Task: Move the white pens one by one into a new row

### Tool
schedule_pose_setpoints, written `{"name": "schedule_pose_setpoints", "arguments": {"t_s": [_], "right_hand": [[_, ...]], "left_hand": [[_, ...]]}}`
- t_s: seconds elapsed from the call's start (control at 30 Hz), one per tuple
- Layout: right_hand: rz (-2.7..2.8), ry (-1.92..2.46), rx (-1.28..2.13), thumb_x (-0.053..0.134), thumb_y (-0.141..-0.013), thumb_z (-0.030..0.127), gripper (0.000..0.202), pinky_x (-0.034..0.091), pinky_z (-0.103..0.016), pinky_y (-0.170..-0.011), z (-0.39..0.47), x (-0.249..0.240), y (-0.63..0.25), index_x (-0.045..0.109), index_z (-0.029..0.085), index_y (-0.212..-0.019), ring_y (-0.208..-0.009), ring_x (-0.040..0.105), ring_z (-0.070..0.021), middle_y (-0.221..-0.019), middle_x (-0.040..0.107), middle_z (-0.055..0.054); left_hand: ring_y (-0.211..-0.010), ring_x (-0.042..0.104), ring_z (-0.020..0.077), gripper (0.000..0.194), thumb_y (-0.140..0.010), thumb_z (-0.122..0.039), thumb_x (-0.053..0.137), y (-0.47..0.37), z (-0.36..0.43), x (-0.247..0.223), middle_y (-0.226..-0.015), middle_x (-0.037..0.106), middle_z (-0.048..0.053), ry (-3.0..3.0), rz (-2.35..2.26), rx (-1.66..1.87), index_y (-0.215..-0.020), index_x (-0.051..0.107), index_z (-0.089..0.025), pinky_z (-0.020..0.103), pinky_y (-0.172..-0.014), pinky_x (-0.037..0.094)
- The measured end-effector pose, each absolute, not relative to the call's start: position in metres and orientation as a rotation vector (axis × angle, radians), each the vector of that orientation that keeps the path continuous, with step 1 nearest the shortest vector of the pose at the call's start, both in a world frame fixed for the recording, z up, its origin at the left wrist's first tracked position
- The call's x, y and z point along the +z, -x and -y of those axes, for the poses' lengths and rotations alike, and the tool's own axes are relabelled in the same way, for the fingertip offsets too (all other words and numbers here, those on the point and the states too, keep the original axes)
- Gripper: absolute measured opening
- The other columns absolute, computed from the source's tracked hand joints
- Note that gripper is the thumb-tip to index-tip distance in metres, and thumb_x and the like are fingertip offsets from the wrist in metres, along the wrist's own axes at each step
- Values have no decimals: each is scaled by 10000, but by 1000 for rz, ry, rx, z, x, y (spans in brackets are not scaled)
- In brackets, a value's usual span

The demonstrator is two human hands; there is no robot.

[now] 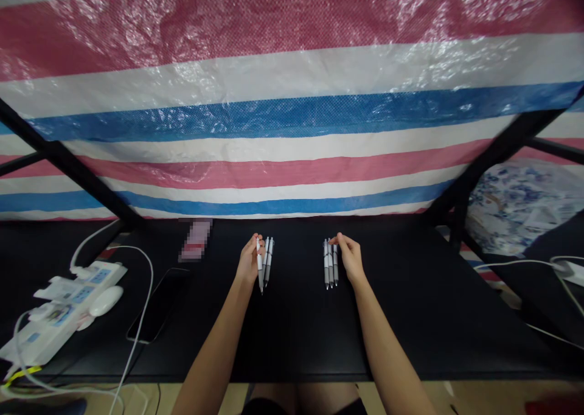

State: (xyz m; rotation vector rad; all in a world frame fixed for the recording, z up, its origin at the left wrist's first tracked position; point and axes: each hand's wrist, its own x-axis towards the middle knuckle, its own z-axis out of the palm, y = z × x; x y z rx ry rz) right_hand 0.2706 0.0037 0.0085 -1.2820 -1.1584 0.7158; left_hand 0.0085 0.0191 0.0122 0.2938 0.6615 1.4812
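Observation:
On the black table, my left hand [250,255] is closed around a white-and-grey pen [260,264], which points tip down toward me. Two similar pens [268,261] lie side by side just right of it. Across a gap, three more white-and-grey pens [331,264] lie together in a row, tips toward me. My right hand [348,254] is at their right side, with its fingers curled and pinching at the upper end of the rightmost pen [336,265]. Part of that pen's top is hidden by the fingertips.
A dark phone [157,308] lies to the left, near a white power strip [68,308] with plugs and cables. Behind it is a blurred pink item [196,240]. A striped sheet [292,177] hangs at the back. Black frame bars [86,174] slant at both sides.

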Motion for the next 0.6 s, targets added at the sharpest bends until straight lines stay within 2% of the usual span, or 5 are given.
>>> {"name": "schedule_pose_setpoints", "arguments": {"t_s": [0.3, 0.4, 0.5, 0.6], "right_hand": [[1148, 1273, 731, 504, -785, 588, 469, 424, -322, -705, -5, 7, -272, 653, 186, -596, -690, 582, -205, -644, 640, -48], [1142, 1264, 737, 511, -785, 581, 460, 422, -326, -717, -5, 6, -271, 650, 187, -591, -694, 582, -207, -647, 643, -49], [1149, 1266, 734, 508, -789, 575, 457, 422, -326, -712, -5, 6, -271, 650, 188, -592, -692, 582, -206, -650, 642, -49], [1157, 1266, 734, 507, -790, 574, 454, 423, -320, -701, -4, 7, -271, 650, 189, -597, -690, 580, -204, -646, 636, -46]], "left_hand": [[-556, 505, 24, 37, -804, -111, 578, -9, -19, 12, -768, 580, 14, -283, -666, 1478, -814, 611, -124, 111, -426, 371], [-594, 538, 34, 81, -817, -134, 565, -8, -19, 12, -799, 602, 23, -300, -671, 1475, -873, 623, -131, 118, -460, 399], [-756, 607, 68, 199, -815, -144, 551, -8, -19, 13, -922, 639, 41, -362, -730, 1462, -999, 627, -155, 142, -599, 468], [-1001, 604, 127, 318, -744, -84, 565, -10, -19, 13, -1073, 648, 57, -485, -801, 1467, -1041, 632, -175, 213, -859, 468]]}}
